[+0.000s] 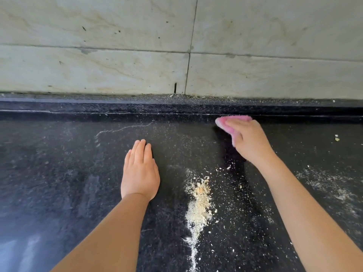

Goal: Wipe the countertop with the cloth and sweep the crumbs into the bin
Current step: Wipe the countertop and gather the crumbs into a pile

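My right hand (249, 140) presses a pink cloth (227, 122) onto the black speckled countertop (59, 173), close to the raised back ledge. Most of the cloth is hidden under the fingers. My left hand (140, 171) lies flat on the counter, palm down, fingers together, holding nothing. Between my forearms a pale heap of crumbs (200, 201) runs in a line toward the front edge, with fine specks scattered around it. No bin is in view.
A tiled wall (117, 46) rises behind a dark ledge (98, 107) with grit along its back seam. More crumbs lie at the right (326, 183), and a small loose piece (337, 138) sits at the far right.
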A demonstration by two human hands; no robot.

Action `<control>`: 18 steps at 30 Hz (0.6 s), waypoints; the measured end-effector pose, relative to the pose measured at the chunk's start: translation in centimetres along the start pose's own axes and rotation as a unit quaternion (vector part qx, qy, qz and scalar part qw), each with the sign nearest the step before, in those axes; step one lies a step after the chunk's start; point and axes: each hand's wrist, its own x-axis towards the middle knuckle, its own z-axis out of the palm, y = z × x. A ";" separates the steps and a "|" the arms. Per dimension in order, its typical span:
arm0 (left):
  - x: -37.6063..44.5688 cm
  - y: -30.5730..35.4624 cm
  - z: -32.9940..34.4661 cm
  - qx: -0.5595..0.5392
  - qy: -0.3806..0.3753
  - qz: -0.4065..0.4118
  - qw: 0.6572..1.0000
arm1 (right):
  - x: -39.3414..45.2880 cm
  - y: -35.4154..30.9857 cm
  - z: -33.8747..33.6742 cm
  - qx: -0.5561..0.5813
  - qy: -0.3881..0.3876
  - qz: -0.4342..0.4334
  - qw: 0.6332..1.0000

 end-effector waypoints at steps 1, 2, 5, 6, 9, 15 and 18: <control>0.0 0.0 0.0 0.000 0.003 -0.001 1.000 | 1.1 0.6 1.0 -0.022 0.008 0.027 0.999; 0.0 0.0 0.0 0.000 0.004 0.000 1.000 | 1.8 1.1 2.0 -0.044 0.006 0.056 0.997; 0.0 0.0 0.0 0.002 0.003 0.000 1.000 | 2.2 -0.1 3.8 -0.087 -0.015 0.119 0.989; 0.0 0.0 0.0 0.004 0.002 0.000 1.000 | 2.1 -1.0 4.1 -0.088 -0.016 0.107 0.990; 0.1 0.1 0.0 0.007 0.002 -0.001 1.000 | 1.1 -3.4 3.6 -0.059 -0.070 0.031 0.995; 0.1 0.2 -0.3 0.011 -0.006 -0.001 1.000 | -0.5 -2.8 -2.0 0.010 -0.348 0.015 0.937; 0.1 0.2 -0.3 0.011 -0.006 -0.001 1.000 | 1.2 -2.2 -1.8 0.025 -0.204 0.008 0.979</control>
